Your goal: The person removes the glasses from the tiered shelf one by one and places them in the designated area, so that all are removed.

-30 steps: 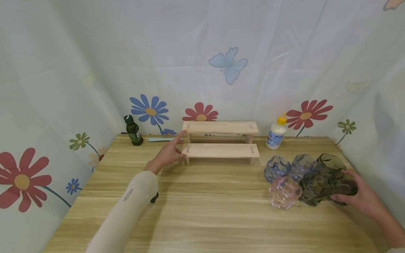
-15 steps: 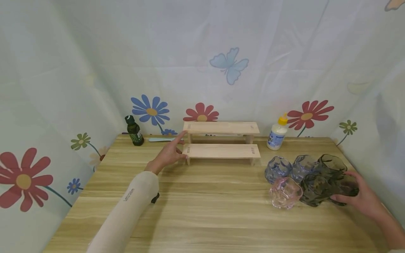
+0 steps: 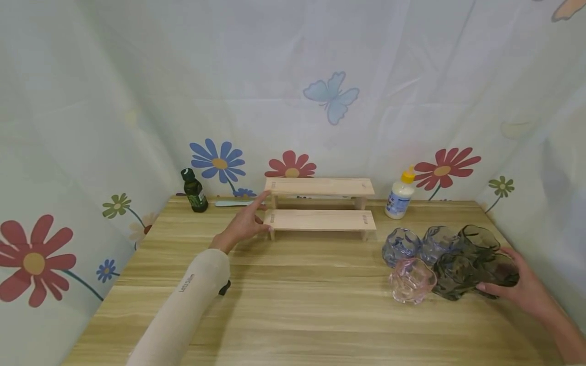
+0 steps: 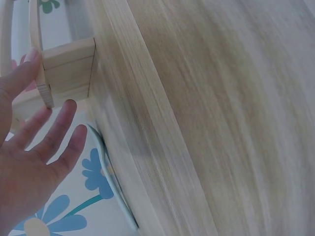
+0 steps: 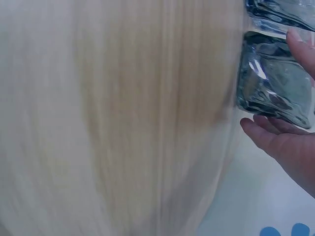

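Note:
A two-tier wooden stand [image 3: 320, 219] stands on the table before the curtain. My left hand [image 3: 242, 223] is at its left end, thumb at the lower board and index finger reaching to the upper one. In the left wrist view the fingers of this hand [image 4: 37, 147] are spread and mostly straight, touching the board's end. At the right, my right hand [image 3: 526, 284] holds a dark green glass [image 3: 501, 269] between thumb and fingers; this glass [image 5: 273, 78] stands upright on the table. Beside it are two more dark glasses [image 3: 453, 277], two bluish glasses [image 3: 400, 246] and a pink glass [image 3: 412, 282].
A white bottle with a yellow cap [image 3: 399, 195] stands right of the stand. At the back left are a dark green bottle [image 3: 195, 193] and a pale blue flat utensil [image 3: 232, 203]. A flowered curtain [image 3: 256, 101] encloses the wooden table [image 3: 293, 305].
The view shifts slightly. Both hands, the stand and the glasses keep practically the same places.

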{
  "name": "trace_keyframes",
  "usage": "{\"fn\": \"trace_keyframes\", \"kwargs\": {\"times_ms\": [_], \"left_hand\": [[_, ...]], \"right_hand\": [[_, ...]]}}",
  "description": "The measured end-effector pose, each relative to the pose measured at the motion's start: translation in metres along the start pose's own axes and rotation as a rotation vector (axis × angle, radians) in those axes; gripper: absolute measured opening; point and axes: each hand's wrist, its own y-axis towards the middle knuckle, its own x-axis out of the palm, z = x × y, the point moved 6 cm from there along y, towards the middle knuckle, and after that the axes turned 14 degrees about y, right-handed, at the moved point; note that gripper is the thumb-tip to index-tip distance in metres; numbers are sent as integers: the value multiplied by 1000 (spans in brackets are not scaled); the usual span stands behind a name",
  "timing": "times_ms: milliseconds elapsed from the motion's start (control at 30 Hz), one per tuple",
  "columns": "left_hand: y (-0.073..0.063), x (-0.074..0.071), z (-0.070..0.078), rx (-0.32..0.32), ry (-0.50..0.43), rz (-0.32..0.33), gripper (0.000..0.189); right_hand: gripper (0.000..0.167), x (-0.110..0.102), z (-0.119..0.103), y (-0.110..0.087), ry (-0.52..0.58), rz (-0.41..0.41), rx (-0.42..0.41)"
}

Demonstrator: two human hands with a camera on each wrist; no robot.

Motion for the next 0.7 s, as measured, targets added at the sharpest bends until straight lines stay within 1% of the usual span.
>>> {"fn": "trace_keyframes", "kwargs": {"times_ms": [133, 233, 333, 467, 533, 700], "left_hand": [[0, -1, -1, 4, -5, 1, 103], [1, -2, -4, 0, -1, 4, 104], [1, -2, -6, 1, 8, 8, 104], [1, -3, -7, 12, 36, 14, 103], [1, -2, -8, 9, 51, 13, 103], [1, -2, -8, -7, 83, 7, 103]], "right_hand": [[116, -5, -2, -2, -46, 0, 51], [116, -9, -8, -2, -94, -12, 42], [114, -12, -17, -1, -130, -40, 15], [109, -12, -37, 3, -130, -63, -57], [107, -12, -50, 7, -127, -53, -91], [100, -5, -86, 19, -144, 8, -150]]}}
